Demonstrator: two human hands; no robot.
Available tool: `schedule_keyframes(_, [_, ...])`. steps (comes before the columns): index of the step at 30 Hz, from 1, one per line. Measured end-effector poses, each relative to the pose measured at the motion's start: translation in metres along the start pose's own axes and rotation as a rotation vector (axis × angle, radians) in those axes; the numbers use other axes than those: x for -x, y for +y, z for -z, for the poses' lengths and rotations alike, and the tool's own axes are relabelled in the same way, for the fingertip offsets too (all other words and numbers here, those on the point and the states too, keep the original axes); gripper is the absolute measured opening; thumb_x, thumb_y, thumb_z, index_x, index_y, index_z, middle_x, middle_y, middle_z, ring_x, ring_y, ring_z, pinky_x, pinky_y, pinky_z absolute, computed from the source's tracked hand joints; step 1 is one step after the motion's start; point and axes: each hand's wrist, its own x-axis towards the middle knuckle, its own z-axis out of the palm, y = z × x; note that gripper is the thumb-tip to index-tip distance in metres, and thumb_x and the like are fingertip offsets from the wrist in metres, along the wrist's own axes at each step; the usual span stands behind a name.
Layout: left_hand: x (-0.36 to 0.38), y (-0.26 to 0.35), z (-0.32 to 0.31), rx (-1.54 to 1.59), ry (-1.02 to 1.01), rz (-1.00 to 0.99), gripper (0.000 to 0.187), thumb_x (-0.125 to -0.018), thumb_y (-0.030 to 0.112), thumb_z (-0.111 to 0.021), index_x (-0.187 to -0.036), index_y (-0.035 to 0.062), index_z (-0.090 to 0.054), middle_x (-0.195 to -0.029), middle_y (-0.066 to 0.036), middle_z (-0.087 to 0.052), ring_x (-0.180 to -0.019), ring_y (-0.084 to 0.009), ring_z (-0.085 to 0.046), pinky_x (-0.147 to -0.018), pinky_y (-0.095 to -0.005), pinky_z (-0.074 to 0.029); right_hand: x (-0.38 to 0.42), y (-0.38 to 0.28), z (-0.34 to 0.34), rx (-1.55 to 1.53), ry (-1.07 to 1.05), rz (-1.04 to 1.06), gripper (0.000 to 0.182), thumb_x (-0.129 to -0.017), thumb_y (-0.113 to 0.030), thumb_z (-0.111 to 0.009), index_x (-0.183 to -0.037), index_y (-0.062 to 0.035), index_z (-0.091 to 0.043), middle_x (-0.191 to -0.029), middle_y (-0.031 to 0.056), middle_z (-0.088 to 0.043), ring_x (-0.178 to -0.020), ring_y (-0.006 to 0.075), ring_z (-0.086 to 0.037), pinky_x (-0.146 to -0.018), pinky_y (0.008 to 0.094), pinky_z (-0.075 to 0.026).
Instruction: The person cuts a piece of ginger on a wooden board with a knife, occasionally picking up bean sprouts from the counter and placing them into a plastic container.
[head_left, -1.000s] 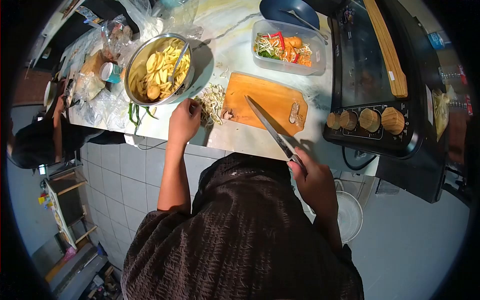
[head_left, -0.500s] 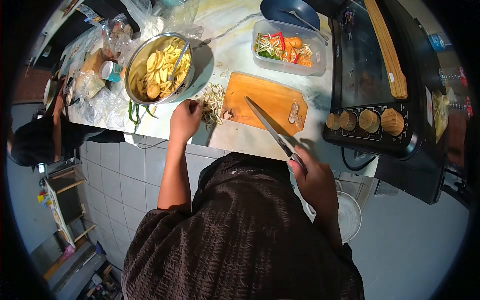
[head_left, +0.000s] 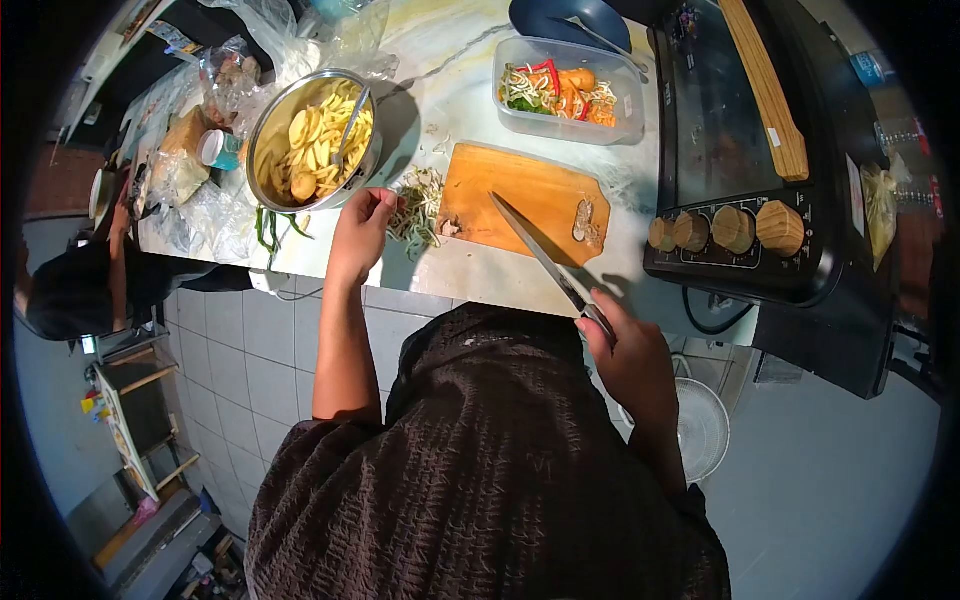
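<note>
My left hand is at the left edge of a small pile of bean sprouts on the counter. Its thumb and fingers are pinched together, and whatever is between them is too small to make out. In my right hand is the handle of a long kitchen knife, whose blade points away to the left over a wooden cutting board. Small pale scraps lie at the board's right end, with another bit at its lower left corner.
A metal bowl of cut potatoes with a fork stands behind my left hand. Green chillies lie below it. Beyond the board is a plastic container of mixed vegetables. A black oven borders the right; plastic bags and another person are at left.
My left hand has shifted slightly up and left beside the sprouts, its fingers still pinched. My right hand and the knife have stayed about where they were. The view has moved a little.
</note>
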Motion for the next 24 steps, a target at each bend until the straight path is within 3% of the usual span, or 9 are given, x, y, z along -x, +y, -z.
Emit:
schedule_keyframes(5, [0.000,0.007,-0.006,0.066,-0.006,-0.011,0.018,-0.104,0.019,-0.056,-0.104,0.0015,-0.060,-0.094,-0.003,-0.068,-0.082,-0.0087,-0.053,-0.076,-0.0235,-0.043,0.004,0.004,-0.001,0.003,0.032,0.022,0.037,-0.091,-0.021,-0.070,-0.123,-0.0022,-0.065,-0.087,0.0211,-0.071,-0.076,0.0389,-0.070,-0.068,0.0402,-0.053])
schedule_keyframes(7, [0.000,0.010,-0.012,0.048,-0.020,-0.050,0.016,-0.104,0.017,-0.057,-0.105,0.0014,-0.060,-0.093,-0.003,-0.067,-0.083,-0.0088,-0.054,-0.077,-0.0238,-0.044,0.005,0.002,0.001,0.027,-0.019,-0.059,0.036,-0.093,-0.028,-0.069,-0.121,-0.0056,-0.065,-0.091,0.0167,-0.073,-0.083,0.0388,-0.070,-0.073,0.0468,-0.055])
schedule_keyframes(9, [-0.001,0.011,-0.021,0.029,-0.033,-0.091,0.014,-0.103,0.015,-0.057,-0.105,0.0013,-0.060,-0.092,-0.002,-0.066,-0.083,-0.0089,-0.056,-0.078,-0.0242,-0.045,0.007,0.002,0.002,0.034,-0.013,-0.069,0.036,-0.093,-0.029,-0.069,-0.121,-0.0059,-0.065,-0.091,0.0169,-0.073,-0.082,0.0392,-0.069,-0.073,0.0470,-0.055])
schedule_keyframes(12, [-0.005,0.013,-0.038,-0.145,-0.081,-0.144,0.012,-0.101,0.010,-0.060,-0.106,-0.0017,-0.060,-0.091,-0.002,-0.064,-0.090,-0.0092,-0.061,-0.081,-0.0254,-0.048,0.011,0.005,0.002,0.046,0.012,-0.075,0.037,-0.094,-0.030,-0.068,-0.122,-0.0064,-0.065,-0.089,0.0172,-0.072,-0.081,0.0398,-0.069,-0.072,0.0475,-0.054])
schedule_keyframes(15, [0.002,0.024,-0.062,-0.369,-0.110,-0.218,0.017,-0.098,0.016,-0.064,-0.104,-0.0007,-0.065,-0.084,-0.007,-0.067,-0.078,-0.0121,-0.062,-0.073,-0.0281,-0.051,0.014,0.006,0.003,0.036,0.035,-0.106,0.038,-0.095,-0.031,-0.066,-0.123,-0.0061,-0.064,-0.087,0.0176,-0.072,-0.080,0.0400,-0.069,-0.071,0.0477,-0.054])
schedule_keyframes(17, [0.001,0.024,-0.081,-0.506,-0.099,-0.296,0.020,-0.096,0.018,-0.065,-0.106,0.0005,-0.067,-0.092,-0.018,-0.072,-0.082,-0.0268,-0.071,-0.074,-0.0335,-0.053,0.015,0.006,0.005,0.023,0.040,-0.142,0.038,-0.095,-0.031,-0.066,-0.124,-0.0056,-0.064,-0.087,0.0178,-0.072,-0.080,0.0399,-0.069,-0.071,0.0477,-0.054])
schedule_keyframes(19, [0.005,0.028,-0.096,-0.508,-0.141,-0.363,0.020,-0.095,0.017,-0.064,-0.106,0.0006,-0.068,-0.097,-0.019,-0.072,-0.088,-0.0333,-0.071,-0.077,-0.0358,-0.054,0.017,0.006,0.008,0.028,-0.002,-0.221,0.040,-0.097,-0.033,-0.063,-0.125,-0.0043,-0.063,-0.086,0.0186,-0.072,-0.080,0.0398,-0.070,-0.071,0.0477,-0.054])
schedule_keyframes(23, [0.004,0.023,-0.115,-0.539,-0.127,-0.450,0.017,-0.093,0.013,-0.064,-0.104,0.0007,-0.069,-0.096,-0.020,-0.072,-0.087,-0.0359,-0.069,-0.078,-0.0398,-0.054,0.021,0.011,0.006,0.024,-0.009,-0.253,0.041,-0.097,-0.034,-0.062,-0.126,-0.0038,-0.062,-0.086,0.0192,-0.072,-0.080,0.0401,-0.070,-0.071,0.0477,-0.054])
schedule_keyframes(24, [0.003,0.022,-0.117,-0.595,-0.080,-0.480,0.016,-0.092,0.011,-0.064,-0.103,0.0007,-0.070,-0.094,-0.020,-0.070,-0.086,-0.0373,-0.068,-0.078,-0.0416,-0.054,0.022,0.013,0.004,0.024,0.019,-0.237,0.040,-0.096,-0.031,-0.065,-0.125,-0.0040,-0.063,-0.082,0.0177,-0.071,-0.075,0.0363,-0.070,-0.068,0.0436,-0.053])
